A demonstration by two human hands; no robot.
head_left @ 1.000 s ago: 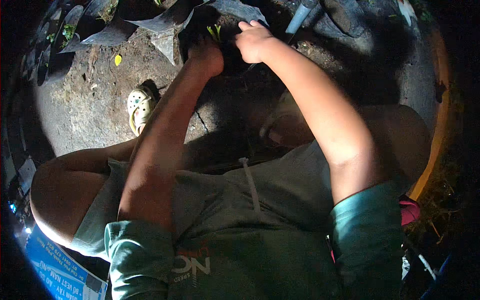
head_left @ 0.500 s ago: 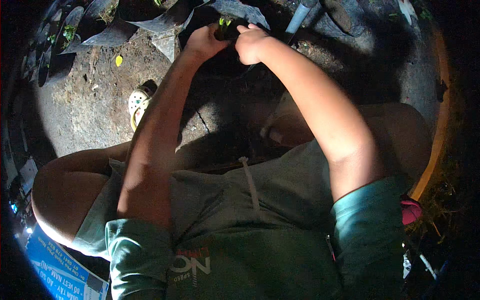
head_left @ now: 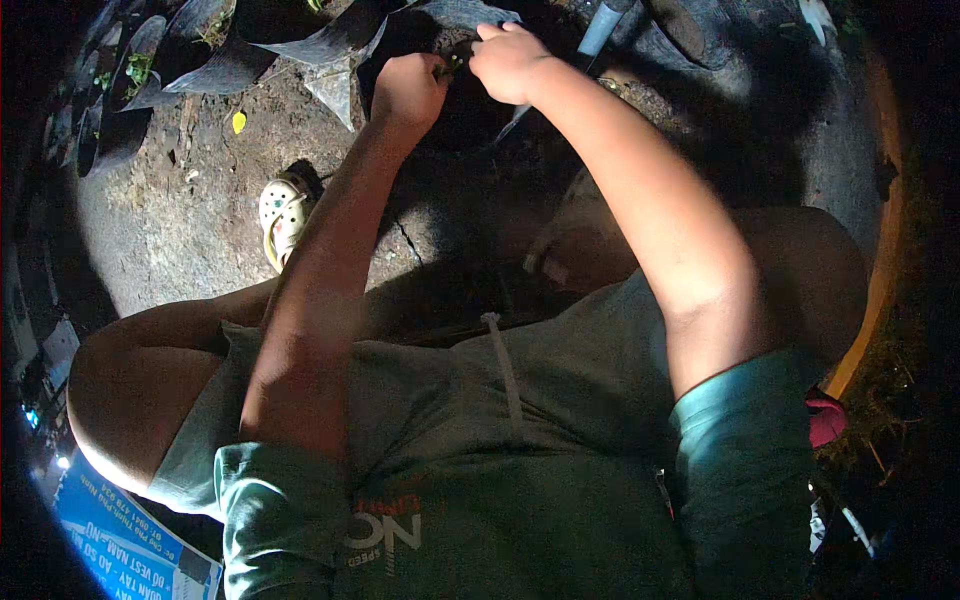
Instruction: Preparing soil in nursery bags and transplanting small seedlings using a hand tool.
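A small green seedling [head_left: 453,66] shows between my hands, over the mouth of a black plastic grow bag [head_left: 462,12] with dark soil in it. My left hand [head_left: 411,92] is closed at the left side of the bag, its fingertips at the seedling; its grip is partly hidden in shadow. My right hand [head_left: 510,64] is on the right side of the bag, apart from the seedling, with its fingers partly stretched out over the soil. I see nothing held in it.
More black grow bags [head_left: 205,45] line the far left, some with small plants. A grey-blue pipe-like handle [head_left: 600,28] rises beyond my right hand. On the bare ground lie a yellow leaf [head_left: 239,122] and a cream clog [head_left: 284,212]. A blue printed sheet [head_left: 130,535] lies at lower left.
My right hand has moved slightly up and away from the seedling. My left hand has turned more knuckles-up, and the seedling's leaves now show smaller and lower between the hands.
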